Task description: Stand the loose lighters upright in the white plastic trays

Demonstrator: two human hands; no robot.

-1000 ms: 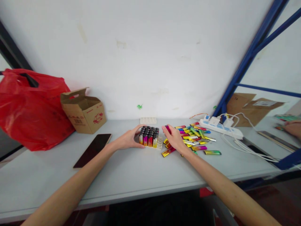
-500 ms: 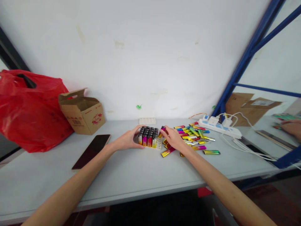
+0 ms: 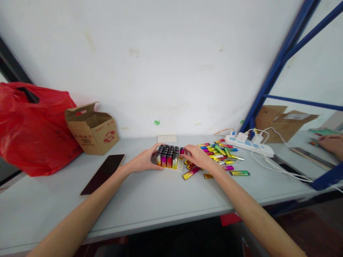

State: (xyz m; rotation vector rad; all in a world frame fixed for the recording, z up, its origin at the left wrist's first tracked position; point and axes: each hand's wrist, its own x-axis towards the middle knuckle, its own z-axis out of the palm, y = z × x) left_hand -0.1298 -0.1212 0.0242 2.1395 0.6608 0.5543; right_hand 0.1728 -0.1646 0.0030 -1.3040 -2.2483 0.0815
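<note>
A white tray (image 3: 180, 167) on the table bears several upright lighters (image 3: 167, 157) with black tops and shiny coloured bodies. My left hand (image 3: 146, 159) grips the tray's left side, thumb at the front and fingers behind. At the tray's right end, my right hand (image 3: 195, 155) pinches a pink and yellow lighter (image 3: 182, 151), held upright over the slots. Empty slots show at the near right corner of the tray. To the right lies a loose pile of shiny lighters (image 3: 218, 151), partly behind my right forearm.
A second white tray (image 3: 167, 138) lies by the wall. Left are a dark phone (image 3: 104, 173), cardboard box (image 3: 98, 132) and red bag (image 3: 37, 132). Right are a power strip (image 3: 249, 144), cables, blue frame (image 3: 270, 78) and another person's hand (image 3: 332, 142).
My right hand has brought its lighter slightly left and more upright, against the tray's right end. The view has shifted slightly; my left hand keeps its hold.
</note>
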